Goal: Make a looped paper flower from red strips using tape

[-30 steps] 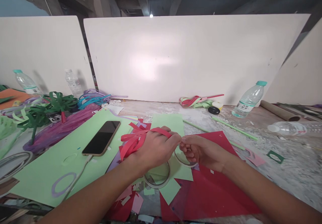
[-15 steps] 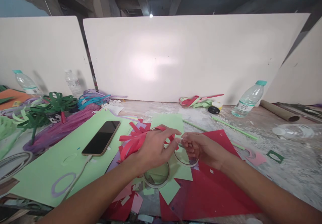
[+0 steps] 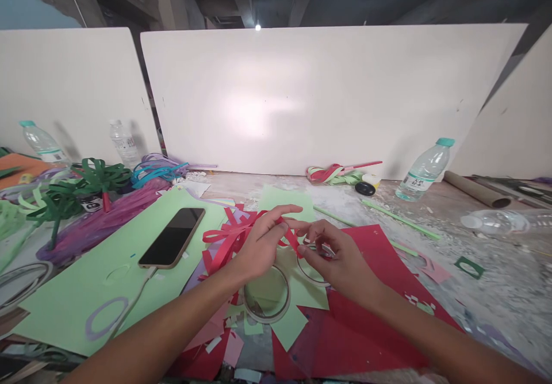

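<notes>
Red strips (image 3: 228, 237) are mid-frame, bunched at the left hand (image 3: 261, 246), loops spilling out past its back toward frame left, likely so the loose ends stay out of the fingers' way. Left thumb and curled fingers close narrow on the bunch, index stuck out straight, probably just to clear room for the other hand. One strip runs from the left grip down to the right thumb; right hand (image 3: 340, 263) is half curled, its fingertips meeting the left ones, can't tell if thumb and finger clamp the strip or only touch it. Something small and shiny sits among the right fingers, too covered to identify. Both hands work low over two tape rolls, one below the left hand (image 3: 266, 319), the other partly hidden by the right (image 3: 311, 279), within easy reach, I'd guess. Red sheet (image 3: 366, 338) lies flat at lower right under the right forearm. Phone (image 3: 172, 237) rests left of centre on a big green sheet (image 3: 64, 309), cable (image 3: 137, 298) trailing to lower left, near but off the work spot
</notes>
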Demonstrator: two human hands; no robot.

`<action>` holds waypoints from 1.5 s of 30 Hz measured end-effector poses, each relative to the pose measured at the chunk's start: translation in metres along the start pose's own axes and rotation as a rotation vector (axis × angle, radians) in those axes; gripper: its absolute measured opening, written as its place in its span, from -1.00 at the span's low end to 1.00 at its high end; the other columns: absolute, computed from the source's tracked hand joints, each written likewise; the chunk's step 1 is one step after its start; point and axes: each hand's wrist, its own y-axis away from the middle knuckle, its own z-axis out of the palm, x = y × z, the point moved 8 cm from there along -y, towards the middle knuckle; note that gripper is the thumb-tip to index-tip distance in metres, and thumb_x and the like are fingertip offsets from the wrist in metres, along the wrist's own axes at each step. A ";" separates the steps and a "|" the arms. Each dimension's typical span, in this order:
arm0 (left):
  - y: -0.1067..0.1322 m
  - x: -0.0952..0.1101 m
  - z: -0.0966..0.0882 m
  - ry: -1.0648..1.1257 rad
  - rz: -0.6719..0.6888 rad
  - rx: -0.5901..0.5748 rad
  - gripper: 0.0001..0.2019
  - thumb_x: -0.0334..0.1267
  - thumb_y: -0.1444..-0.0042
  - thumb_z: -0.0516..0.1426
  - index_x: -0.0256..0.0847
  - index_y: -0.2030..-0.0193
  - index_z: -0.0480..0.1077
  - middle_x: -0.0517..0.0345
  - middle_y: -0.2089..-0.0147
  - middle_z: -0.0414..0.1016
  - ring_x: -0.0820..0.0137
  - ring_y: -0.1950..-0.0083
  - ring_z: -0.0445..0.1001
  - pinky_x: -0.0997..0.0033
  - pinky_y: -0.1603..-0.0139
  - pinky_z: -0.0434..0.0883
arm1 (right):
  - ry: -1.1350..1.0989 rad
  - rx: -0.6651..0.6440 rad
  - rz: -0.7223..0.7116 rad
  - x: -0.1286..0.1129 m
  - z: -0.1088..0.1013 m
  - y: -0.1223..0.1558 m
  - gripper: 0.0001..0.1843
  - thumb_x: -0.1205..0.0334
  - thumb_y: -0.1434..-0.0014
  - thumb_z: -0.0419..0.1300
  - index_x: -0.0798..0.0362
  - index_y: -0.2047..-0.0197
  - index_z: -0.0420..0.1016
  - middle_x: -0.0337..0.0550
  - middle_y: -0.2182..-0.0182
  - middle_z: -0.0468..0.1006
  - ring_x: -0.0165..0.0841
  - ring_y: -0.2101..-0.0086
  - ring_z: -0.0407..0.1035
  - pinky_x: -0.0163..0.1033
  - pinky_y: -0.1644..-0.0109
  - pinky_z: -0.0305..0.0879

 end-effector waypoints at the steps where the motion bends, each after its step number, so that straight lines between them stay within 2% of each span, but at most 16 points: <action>1: 0.000 0.000 0.001 0.002 -0.001 -0.007 -0.67 -0.34 -0.19 -0.08 -0.14 -0.05 0.32 0.11 0.07 0.57 0.29 -0.05 0.42 0.26 -0.13 0.23 | 0.038 0.021 -0.009 -0.001 -0.002 0.000 -0.81 0.27 -0.12 0.18 -0.02 0.39 0.19 -0.22 0.38 0.38 -0.40 0.47 0.17 -0.29 0.45 0.08; 4: 0.000 0.001 0.000 -0.035 0.024 -0.002 -0.65 -0.35 -0.18 -0.10 -0.15 -0.07 0.30 0.10 0.09 0.58 0.29 -0.03 0.43 0.23 -0.12 0.26 | 0.037 0.010 0.005 -0.002 0.000 0.000 -0.81 0.24 -0.13 0.18 -0.03 0.39 0.18 -0.20 0.38 0.39 -0.37 0.45 0.21 -0.28 0.43 0.10; 8: 0.000 0.003 0.001 -0.091 0.057 0.001 -0.68 -0.33 -0.22 -0.12 -0.15 -0.08 0.26 0.05 0.08 0.56 0.27 -0.04 0.42 0.15 -0.12 0.26 | -0.129 -0.054 0.088 0.002 0.009 0.002 -0.81 0.20 -0.15 0.18 -0.04 0.38 0.20 -0.21 0.39 0.39 -0.35 0.41 0.25 -0.27 0.39 0.15; 10: 0.001 0.003 0.003 -0.111 0.058 -0.011 -0.69 -0.29 -0.26 -0.12 -0.14 -0.12 0.21 0.02 0.06 0.54 0.28 -0.03 0.42 0.18 -0.07 0.30 | -0.235 -0.065 0.108 0.003 0.012 0.002 -0.78 0.19 -0.14 0.21 -0.04 0.39 0.19 -0.23 0.38 0.37 -0.38 0.43 0.23 -0.28 0.40 0.15; 12: 0.002 0.002 0.006 -0.121 0.065 -0.032 -0.68 -0.24 -0.29 -0.11 -0.12 -0.17 0.12 -0.02 0.02 0.49 0.32 0.02 0.42 0.27 0.03 0.35 | -0.347 -0.047 0.114 0.004 0.011 0.001 -0.74 0.17 -0.13 0.23 -0.03 0.40 0.17 -0.28 0.43 0.34 -0.41 0.46 0.21 -0.30 0.42 0.13; 15: 0.004 0.003 0.009 -0.160 0.131 -0.050 -0.68 -0.21 -0.28 -0.08 -0.09 -0.15 0.01 -0.03 -0.06 0.40 0.44 0.22 0.42 0.42 0.28 0.38 | -0.482 0.024 0.170 0.009 0.004 -0.003 -0.68 0.11 -0.08 0.28 -0.04 0.41 0.16 -0.38 0.57 0.23 -0.47 0.56 0.12 -0.33 0.52 0.04; 18: 0.005 0.004 0.007 -0.289 0.191 -0.025 -0.76 -0.20 -0.24 -0.02 -0.11 -0.03 0.10 0.00 -0.03 0.38 0.48 0.32 0.39 0.48 0.41 0.33 | -0.555 0.119 0.236 0.014 -0.003 -0.005 -0.60 0.06 0.03 0.35 -0.04 0.42 0.15 -0.42 0.60 0.20 -0.49 0.60 0.07 -0.35 0.57 -0.01; 20: 0.004 0.002 0.007 -0.395 0.180 -0.018 -0.84 -0.17 -0.21 0.01 -0.17 0.13 0.23 0.08 0.17 0.44 0.46 0.34 0.39 0.48 0.42 0.32 | -0.563 0.163 0.244 0.013 -0.007 -0.005 -0.58 0.05 0.07 0.37 -0.05 0.42 0.15 -0.41 0.58 0.25 -0.49 0.60 0.10 -0.35 0.56 0.00; 23: 0.000 -0.001 0.008 -0.506 0.131 -0.027 -0.81 -0.14 -0.17 0.05 -0.22 0.34 0.34 0.18 0.41 0.43 0.46 0.42 0.37 0.48 0.44 0.30 | -0.540 0.188 0.234 0.013 -0.010 -0.004 -0.57 0.03 0.07 0.37 -0.05 0.41 0.15 -0.37 0.56 0.33 -0.46 0.59 0.15 -0.34 0.56 0.02; 29: -0.002 0.003 0.012 -0.487 0.129 -0.020 -0.82 -0.21 -0.13 0.08 -0.20 0.33 0.47 0.19 0.36 0.54 0.47 0.41 0.37 0.49 0.40 0.32 | -0.568 0.218 0.268 0.018 -0.009 -0.001 -0.56 0.04 0.09 0.38 -0.05 0.39 0.15 -0.32 0.53 0.41 -0.44 0.57 0.19 -0.33 0.55 0.05; 33: -0.001 0.003 0.011 -0.465 0.127 0.000 -0.81 -0.24 -0.13 0.07 -0.21 0.36 0.48 0.19 0.37 0.54 0.47 0.39 0.38 0.50 0.40 0.32 | -0.561 0.232 0.273 0.016 -0.007 0.000 -0.56 0.02 0.09 0.38 -0.05 0.43 0.15 -0.34 0.57 0.34 -0.44 0.57 0.17 -0.32 0.54 0.05; 35: -0.002 0.002 0.011 -0.445 0.122 -0.003 -0.81 -0.23 -0.13 0.07 -0.23 0.37 0.48 0.18 0.38 0.53 0.47 0.40 0.38 0.51 0.41 0.31 | -0.543 0.212 0.264 0.016 -0.007 0.000 -0.59 0.02 0.06 0.36 -0.05 0.43 0.16 -0.35 0.58 0.31 -0.44 0.58 0.15 -0.32 0.54 0.05; 40: -0.003 -0.001 0.006 -0.372 0.081 -0.013 -0.85 -0.25 -0.12 0.08 -0.26 0.38 0.42 0.20 0.42 0.46 0.49 0.42 0.35 0.54 0.45 0.27 | -0.409 0.125 0.179 0.013 -0.015 -0.003 -0.75 0.02 -0.10 0.24 -0.03 0.36 0.28 -0.26 0.44 0.36 -0.42 0.52 0.17 -0.30 0.47 0.11; 45: -0.002 0.005 0.007 -0.326 0.075 -0.087 -0.85 -0.28 -0.11 0.07 -0.25 0.44 0.37 0.21 0.44 0.41 0.49 0.41 0.34 0.54 0.44 0.25 | -0.222 -0.146 0.128 0.003 -0.007 -0.003 -0.75 0.03 -0.19 0.14 0.01 0.40 0.34 -0.30 0.56 0.22 -0.44 0.55 0.12 -0.31 0.49 0.06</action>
